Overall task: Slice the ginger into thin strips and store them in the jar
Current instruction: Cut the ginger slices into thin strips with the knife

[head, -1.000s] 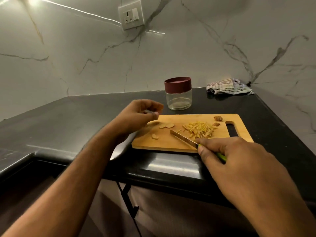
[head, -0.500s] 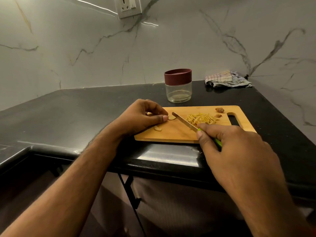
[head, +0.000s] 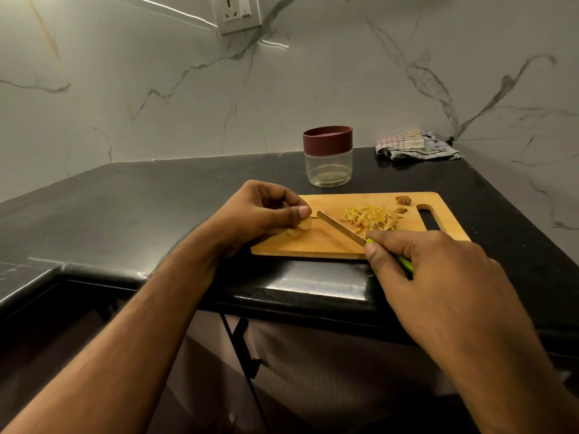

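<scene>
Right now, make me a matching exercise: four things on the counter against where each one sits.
Things:
1. jar
2. cloth
3. ginger strips
4. knife

Places:
A. piled on the cutting board
B. held in the right hand
C. far right corner by the wall
D. just behind the board, lid on

Pairs: 1-D, 2-C, 3-A, 4-B

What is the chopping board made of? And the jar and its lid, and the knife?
Cutting board: looks like wood or bamboo, pale tan, matte, with faint grain.
Jar: see-through and shiny, so glass or clear plastic; I cannot tell which.
Lid: probably plastic, a smooth dull maroon.
Knife: the blade looks like metal, grey with a slight sheen; the bright green handle is likely plastic.
</scene>
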